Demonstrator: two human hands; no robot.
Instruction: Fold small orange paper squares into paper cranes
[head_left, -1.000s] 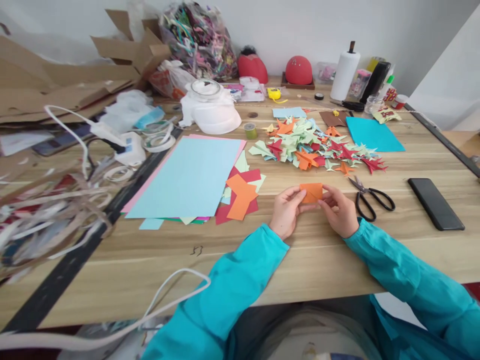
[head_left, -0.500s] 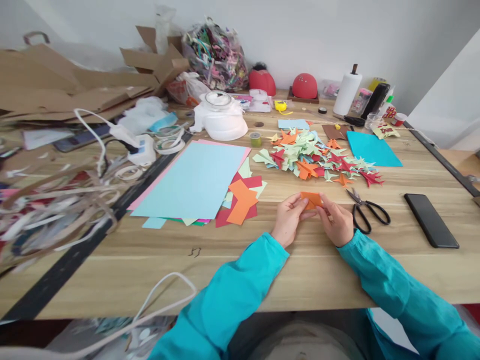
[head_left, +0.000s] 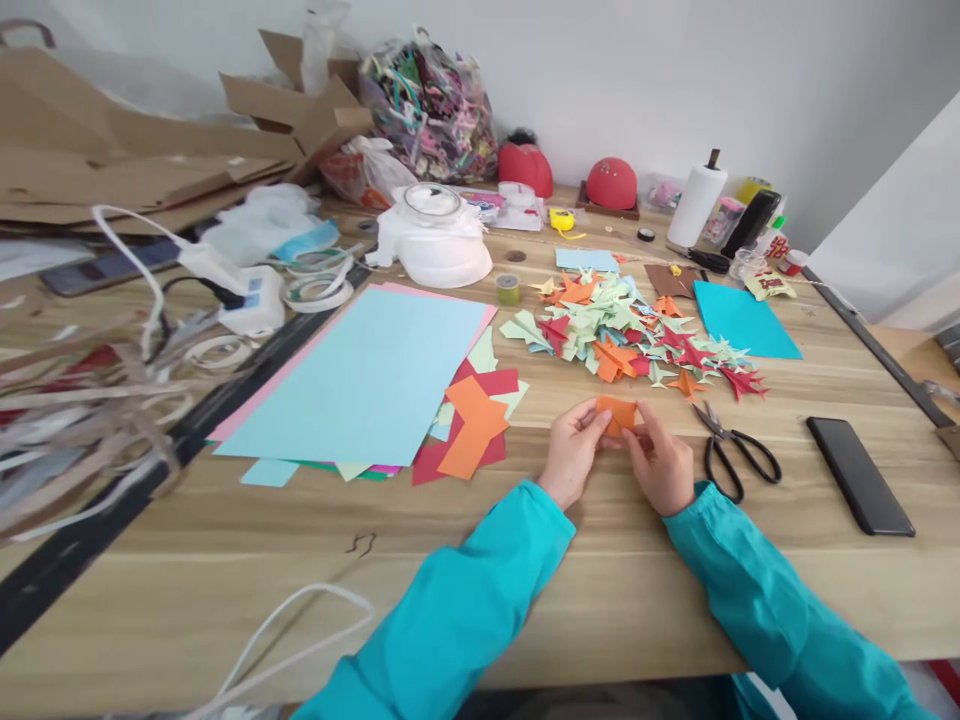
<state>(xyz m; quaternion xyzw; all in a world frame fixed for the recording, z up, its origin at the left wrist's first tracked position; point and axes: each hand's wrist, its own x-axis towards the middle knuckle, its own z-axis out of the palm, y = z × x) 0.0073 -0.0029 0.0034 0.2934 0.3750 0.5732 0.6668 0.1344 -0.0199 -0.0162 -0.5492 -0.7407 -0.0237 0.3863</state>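
Observation:
Between my two hands is a small piece of folded orange paper, held a little above the wooden table. My left hand pinches its left side with thumb and fingers. On the other side, my right hand grips the lower right edge. Just beyond lies a pile of folded paper shapes in pale green, red and orange. Black-handled scissors rest to the right of my right hand. Left of my hands, orange and red paper offcuts lie beside a stack of coloured sheets, light blue on top.
A black phone lies at the right. Turquoise paper is behind the scissors. Cords and a white power adapter clutter the left, near cardboard. A spool and a yellow tape measure stand farther back.
The orange paper now shows more of its flat face toward me, and my right fingers have shifted to its lower edge. The whole view has tilted slightly.

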